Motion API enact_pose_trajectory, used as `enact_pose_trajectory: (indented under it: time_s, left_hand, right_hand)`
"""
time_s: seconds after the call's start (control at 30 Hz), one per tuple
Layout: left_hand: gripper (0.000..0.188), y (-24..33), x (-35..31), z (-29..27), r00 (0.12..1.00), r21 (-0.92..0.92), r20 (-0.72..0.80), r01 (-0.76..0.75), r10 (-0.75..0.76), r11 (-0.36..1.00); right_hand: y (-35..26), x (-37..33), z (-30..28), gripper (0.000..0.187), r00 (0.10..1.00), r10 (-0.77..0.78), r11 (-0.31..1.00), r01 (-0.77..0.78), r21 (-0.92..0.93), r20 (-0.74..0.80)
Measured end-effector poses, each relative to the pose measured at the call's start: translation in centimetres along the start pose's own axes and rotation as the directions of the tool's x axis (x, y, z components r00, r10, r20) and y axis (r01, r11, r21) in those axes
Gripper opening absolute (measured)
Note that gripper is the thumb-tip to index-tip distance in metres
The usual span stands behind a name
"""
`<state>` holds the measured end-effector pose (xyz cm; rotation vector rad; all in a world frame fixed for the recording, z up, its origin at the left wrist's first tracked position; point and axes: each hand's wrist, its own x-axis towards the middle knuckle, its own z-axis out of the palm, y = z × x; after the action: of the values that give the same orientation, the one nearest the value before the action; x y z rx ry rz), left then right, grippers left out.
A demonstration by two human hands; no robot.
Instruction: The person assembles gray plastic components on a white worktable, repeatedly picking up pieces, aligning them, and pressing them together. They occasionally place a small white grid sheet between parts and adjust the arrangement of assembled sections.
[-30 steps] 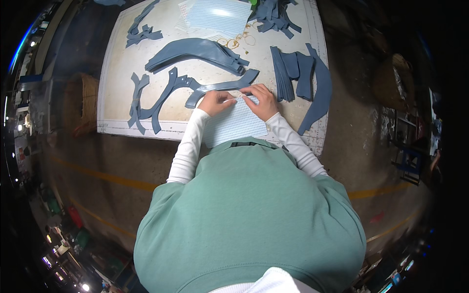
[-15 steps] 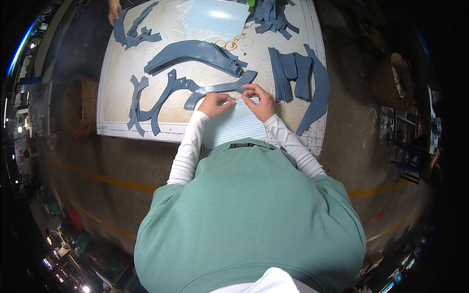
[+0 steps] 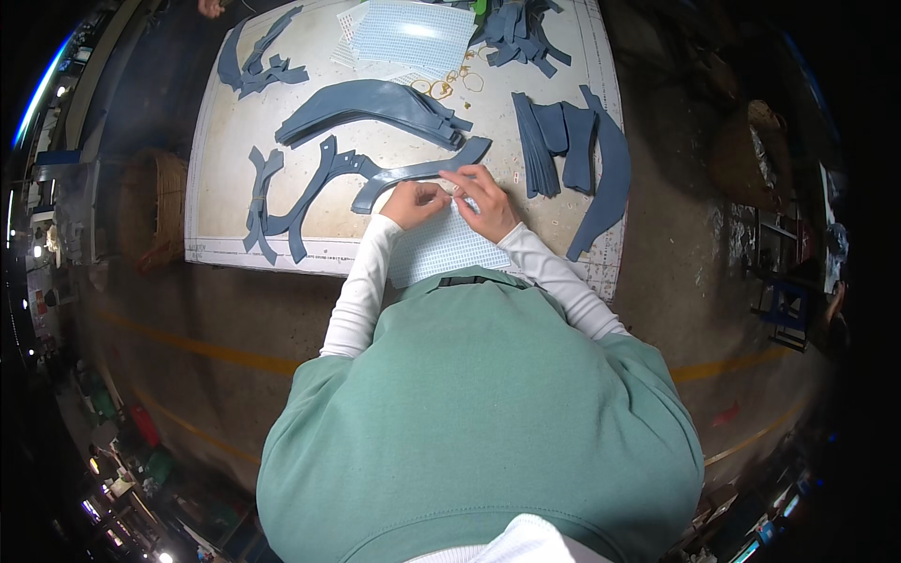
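Observation:
At the near edge of the table, a white sheet covered in rows of small pale-blue labels (image 3: 441, 246) lies between my forearms. My left hand (image 3: 413, 205) pinches at the sheet's upper left edge, thumb and fingertips together. Close beside it, my right hand (image 3: 484, 204) is also closed in a pinch, its index finger reaching forward over the sheet's top. Whatever small thing sits between the right fingertips is too tiny to name. Just beyond both hands lies a curved blue-grey leather-like piece (image 3: 413, 173), touching another branching piece (image 3: 314, 192) on its left.
A stack of curved blue-grey pieces (image 3: 366, 105) lies farther back. More stand in a fanned pile (image 3: 540, 145) at the right, beside a long curved strip (image 3: 608, 174). Label sheets (image 3: 413, 33) and yellow rubber bands (image 3: 439, 89) lie at the back. Another person's hand (image 3: 211, 7) shows top left.
My right hand has shifted slightly left and nearer, closing in on the left. At the far left, the other person's hand has let go of the blue-grey pieces and drawn back.

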<state>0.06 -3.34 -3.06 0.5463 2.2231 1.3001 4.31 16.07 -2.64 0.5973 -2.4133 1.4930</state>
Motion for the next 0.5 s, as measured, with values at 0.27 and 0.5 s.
enact_pose_trajectory:
  time_s: [0.27, 0.5]
  left_hand:
    - [0.012, 1.1, -0.1, -0.4, 0.998, -0.034, 0.052, 0.04, -0.038, 0.999]
    - [0.017, 1.0, 0.1, 0.4, 0.999, -0.079, 0.022, 0.037, -0.035, 0.996]
  right_hand:
    - [-0.3, 0.3, -0.2, 0.063, 0.983, 0.18, 0.972, -0.171, 0.162, -0.043]
    - [0.1, 0.1, 0.0, 0.065, 0.971, 0.239, 0.956, -0.232, 0.178, -0.02]
